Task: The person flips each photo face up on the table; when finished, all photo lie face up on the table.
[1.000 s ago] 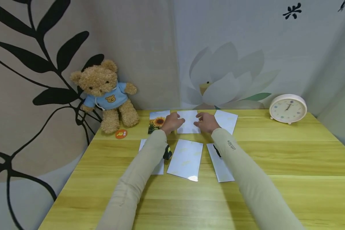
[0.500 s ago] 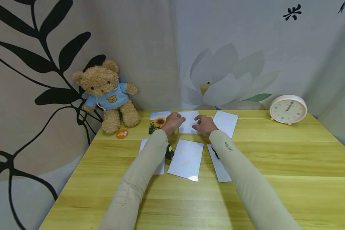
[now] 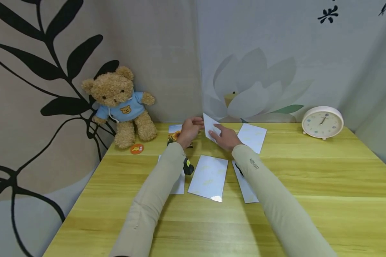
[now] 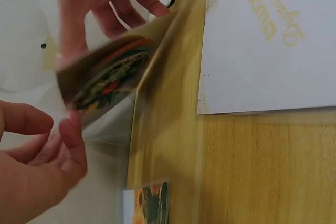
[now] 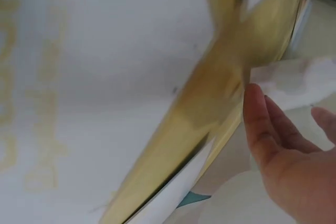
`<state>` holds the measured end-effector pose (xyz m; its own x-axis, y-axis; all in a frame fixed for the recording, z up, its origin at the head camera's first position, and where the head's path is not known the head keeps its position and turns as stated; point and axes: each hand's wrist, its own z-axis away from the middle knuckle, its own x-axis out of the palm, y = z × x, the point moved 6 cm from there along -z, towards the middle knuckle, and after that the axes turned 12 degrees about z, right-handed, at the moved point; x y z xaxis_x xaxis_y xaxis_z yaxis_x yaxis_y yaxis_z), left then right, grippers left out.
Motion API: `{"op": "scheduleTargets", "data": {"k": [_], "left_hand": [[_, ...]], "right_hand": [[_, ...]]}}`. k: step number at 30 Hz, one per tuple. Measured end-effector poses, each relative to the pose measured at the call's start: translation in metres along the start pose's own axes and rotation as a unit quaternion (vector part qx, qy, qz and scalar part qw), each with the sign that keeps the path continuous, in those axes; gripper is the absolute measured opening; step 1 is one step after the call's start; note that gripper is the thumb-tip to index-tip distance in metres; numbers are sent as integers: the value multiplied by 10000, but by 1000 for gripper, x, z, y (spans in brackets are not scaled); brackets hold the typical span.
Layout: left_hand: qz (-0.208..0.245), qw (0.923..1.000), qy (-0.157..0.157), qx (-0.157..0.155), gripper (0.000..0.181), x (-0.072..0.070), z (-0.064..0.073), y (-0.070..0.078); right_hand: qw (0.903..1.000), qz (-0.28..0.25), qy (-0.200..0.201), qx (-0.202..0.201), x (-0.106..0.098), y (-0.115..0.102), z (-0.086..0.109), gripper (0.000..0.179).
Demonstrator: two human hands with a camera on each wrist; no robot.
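My right hand (image 3: 226, 138) pinches a photo card (image 3: 209, 125) by its near side, and the card stands tilted up off the table's back. Its white back faces me in the head view; the left wrist view shows a round, multicoloured picture on its front (image 4: 113, 82). Close to the card's left edge is my left hand (image 3: 189, 130), its fingers loosely bent, thumb near the fingertips (image 4: 42, 156). Under and behind that hand lies a sunflower photo (image 3: 173, 131), partly covered. Another face-down card (image 3: 252, 137) lies right of my right hand.
A nearer row of face-down cards includes a middle one (image 3: 208, 178), with the left (image 3: 179, 184) and right (image 3: 246, 185) ones partly under my sleeves. A teddy bear (image 3: 119, 107) and an orange round sticker (image 3: 137, 149) are at the left, a white clock (image 3: 322, 122) at the right.
The middle back card, flat on the table before, is now raised and tilted in my right hand. My left hand has shifted slightly up and away to the left, its fingers more extended.
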<state>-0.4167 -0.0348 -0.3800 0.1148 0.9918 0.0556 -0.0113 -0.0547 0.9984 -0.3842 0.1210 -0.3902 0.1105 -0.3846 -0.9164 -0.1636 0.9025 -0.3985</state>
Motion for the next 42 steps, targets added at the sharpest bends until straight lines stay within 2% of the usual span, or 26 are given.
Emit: {"op": "scheduleTargets", "data": {"k": [3, 8, 14, 20, 24, 30, 38, 42], "left_hand": [[169, 9998, -40, 68, 35, 1, -1, 2], [143, 9997, -193, -12, 37, 8, 6, 6], [225, 9975, -638, -182, 36, 15, 11, 4], [251, 9938, -1027, -331, 40, 20, 12, 5], [195, 9931, -1090, -382, 41, 21, 14, 5], [252, 9911, -1147, -627, 37, 21, 16, 3], [133, 9892, -1291, -680, 39, 20, 17, 2], [-38, 9917, -1136, -601, 40, 18, 16, 2]], "right_hand": [[9997, -220, 40, -37, -1, -6, 2, 65], [9978, -655, -121, 20, 1, -12, 4, 63], [9946, -1033, -72, 81, -2, -11, 5, 63], [9863, -1649, -21, 103, -3, -9, 5, 63], [9740, -2263, -54, 85, -5, -9, 6, 61], [9447, -3276, -145, -29, -7, -12, 7, 55], [9218, -3875, -84, -50, -7, -9, 7, 52], [9061, -4230, -23, -5, -8, -6, 6, 50]]}}
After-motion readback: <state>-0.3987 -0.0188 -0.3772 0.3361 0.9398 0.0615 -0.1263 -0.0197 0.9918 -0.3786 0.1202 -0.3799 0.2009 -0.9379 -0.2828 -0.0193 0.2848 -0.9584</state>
